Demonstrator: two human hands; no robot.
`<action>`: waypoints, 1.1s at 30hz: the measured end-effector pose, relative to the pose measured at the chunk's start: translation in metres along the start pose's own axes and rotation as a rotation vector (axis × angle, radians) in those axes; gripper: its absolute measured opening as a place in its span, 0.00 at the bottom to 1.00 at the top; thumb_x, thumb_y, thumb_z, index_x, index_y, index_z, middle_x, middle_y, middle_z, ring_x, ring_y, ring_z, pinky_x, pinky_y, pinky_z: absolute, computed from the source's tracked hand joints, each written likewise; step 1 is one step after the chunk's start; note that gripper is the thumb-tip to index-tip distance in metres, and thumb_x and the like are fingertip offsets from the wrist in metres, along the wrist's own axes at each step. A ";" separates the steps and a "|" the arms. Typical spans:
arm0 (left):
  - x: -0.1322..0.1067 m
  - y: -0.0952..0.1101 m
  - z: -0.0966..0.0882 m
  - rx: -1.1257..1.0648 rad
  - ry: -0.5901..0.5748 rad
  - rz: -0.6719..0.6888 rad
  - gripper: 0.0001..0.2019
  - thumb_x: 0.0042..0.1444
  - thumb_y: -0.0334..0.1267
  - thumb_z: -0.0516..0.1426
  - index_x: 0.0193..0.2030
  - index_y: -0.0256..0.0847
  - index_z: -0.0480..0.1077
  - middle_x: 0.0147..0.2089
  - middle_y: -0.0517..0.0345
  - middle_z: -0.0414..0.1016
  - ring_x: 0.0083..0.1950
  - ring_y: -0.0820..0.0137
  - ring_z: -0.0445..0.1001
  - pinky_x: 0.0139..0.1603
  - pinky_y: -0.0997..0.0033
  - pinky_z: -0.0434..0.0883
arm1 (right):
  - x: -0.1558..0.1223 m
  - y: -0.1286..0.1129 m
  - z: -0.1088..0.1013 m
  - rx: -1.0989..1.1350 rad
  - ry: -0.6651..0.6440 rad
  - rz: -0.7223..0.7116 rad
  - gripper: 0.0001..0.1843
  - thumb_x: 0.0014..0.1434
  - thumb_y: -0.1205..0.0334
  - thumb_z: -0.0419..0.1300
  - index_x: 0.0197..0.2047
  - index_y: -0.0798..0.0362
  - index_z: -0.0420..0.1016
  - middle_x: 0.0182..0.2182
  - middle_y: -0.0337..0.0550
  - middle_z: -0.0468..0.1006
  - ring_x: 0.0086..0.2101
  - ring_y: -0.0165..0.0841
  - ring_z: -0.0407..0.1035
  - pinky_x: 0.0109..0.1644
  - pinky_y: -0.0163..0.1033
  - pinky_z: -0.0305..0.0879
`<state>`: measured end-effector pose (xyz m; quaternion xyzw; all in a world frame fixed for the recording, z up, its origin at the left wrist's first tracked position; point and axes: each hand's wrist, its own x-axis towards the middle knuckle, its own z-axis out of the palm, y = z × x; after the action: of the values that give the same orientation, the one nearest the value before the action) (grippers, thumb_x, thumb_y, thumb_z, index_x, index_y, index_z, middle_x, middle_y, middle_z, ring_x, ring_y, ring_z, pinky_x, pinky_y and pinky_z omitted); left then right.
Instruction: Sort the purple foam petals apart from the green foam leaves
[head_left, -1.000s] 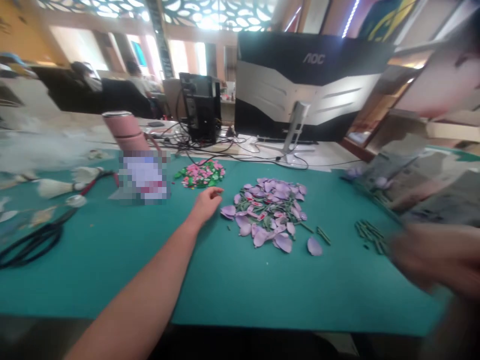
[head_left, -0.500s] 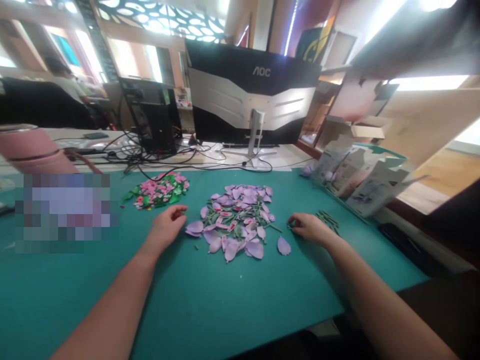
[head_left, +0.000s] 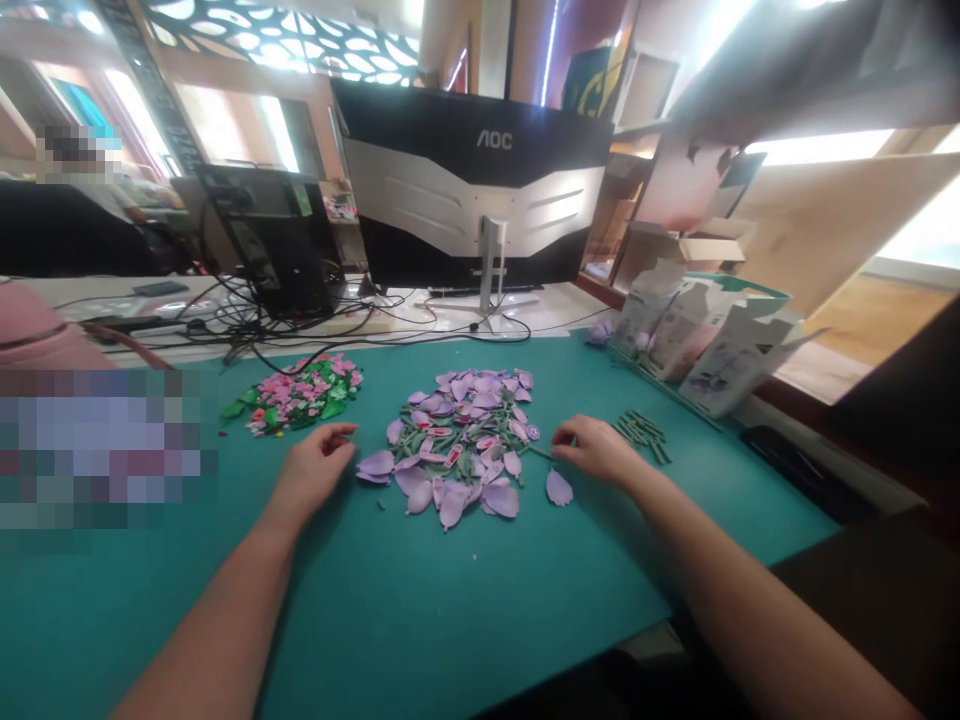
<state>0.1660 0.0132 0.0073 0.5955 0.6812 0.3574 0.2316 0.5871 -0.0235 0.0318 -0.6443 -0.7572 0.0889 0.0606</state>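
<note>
Hiding its grip, the right hand (head_left: pixel 592 448) meets a thin green stem (head_left: pixel 540 454) beside curved lilac plastic petals (head_left: pixel 491 474) heaped on the green worktop (head_left: pixel 450 620); whether it pinches, I cannot tell. Left of them, the left hand (head_left: pixel 319 465) curls, tips slightly apart. A pink cylindrical bottle (head_left: pixel 45 335) is cut off; black cables (head_left: pixel 259 335) cross before a black computer tower (head_left: pixel 281 260)

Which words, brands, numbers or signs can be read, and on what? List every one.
"AOC": back of the monitor.
Yellow mark on the dark panel: curved, letter-like, too unclear to read.
Marks on the dark pillar: too blurred to read.
Print on the white boxes: too small and blurred.
No other text is legible.
</note>
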 end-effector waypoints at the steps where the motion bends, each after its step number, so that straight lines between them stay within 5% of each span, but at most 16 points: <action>1: 0.000 0.000 0.000 0.006 0.000 0.005 0.26 0.45 0.49 0.56 0.49 0.39 0.75 0.37 0.54 0.77 0.39 0.61 0.75 0.41 0.66 0.70 | 0.002 -0.011 0.002 -0.007 -0.009 -0.002 0.09 0.60 0.58 0.59 0.39 0.50 0.80 0.40 0.44 0.79 0.41 0.34 0.71 0.44 0.34 0.62; 7: 0.006 -0.003 -0.001 0.015 -0.016 0.004 0.25 0.44 0.50 0.57 0.48 0.42 0.75 0.37 0.55 0.78 0.39 0.60 0.76 0.39 0.67 0.70 | 0.003 -0.032 0.011 -0.069 0.020 0.068 0.06 0.55 0.65 0.59 0.33 0.50 0.78 0.37 0.44 0.80 0.39 0.35 0.71 0.35 0.35 0.58; 17: 0.012 -0.008 -0.002 0.034 -0.043 -0.043 0.28 0.44 0.51 0.58 0.51 0.41 0.75 0.42 0.53 0.78 0.45 0.56 0.76 0.42 0.62 0.71 | -0.021 0.073 -0.006 -0.146 0.200 0.416 0.10 0.59 0.62 0.54 0.38 0.51 0.77 0.37 0.48 0.80 0.35 0.37 0.71 0.31 0.37 0.53; 26: 0.017 -0.021 0.001 0.035 -0.026 -0.033 0.22 0.46 0.53 0.59 0.47 0.50 0.75 0.40 0.61 0.79 0.45 0.56 0.76 0.43 0.60 0.71 | -0.014 0.126 -0.015 -0.197 0.220 0.374 0.16 0.65 0.60 0.52 0.47 0.50 0.79 0.44 0.47 0.79 0.44 0.36 0.71 0.44 0.36 0.62; 33: 0.015 -0.016 0.001 0.042 -0.015 -0.045 0.19 0.45 0.53 0.59 0.44 0.55 0.74 0.36 0.69 0.79 0.43 0.59 0.76 0.43 0.61 0.71 | 0.004 0.141 -0.021 -0.281 0.114 0.316 0.14 0.62 0.63 0.56 0.44 0.49 0.83 0.43 0.49 0.78 0.45 0.38 0.71 0.45 0.37 0.64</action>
<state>0.1537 0.0273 -0.0036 0.5874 0.6999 0.3333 0.2322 0.7267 0.0029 0.0219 -0.7612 -0.6469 -0.0458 -0.0019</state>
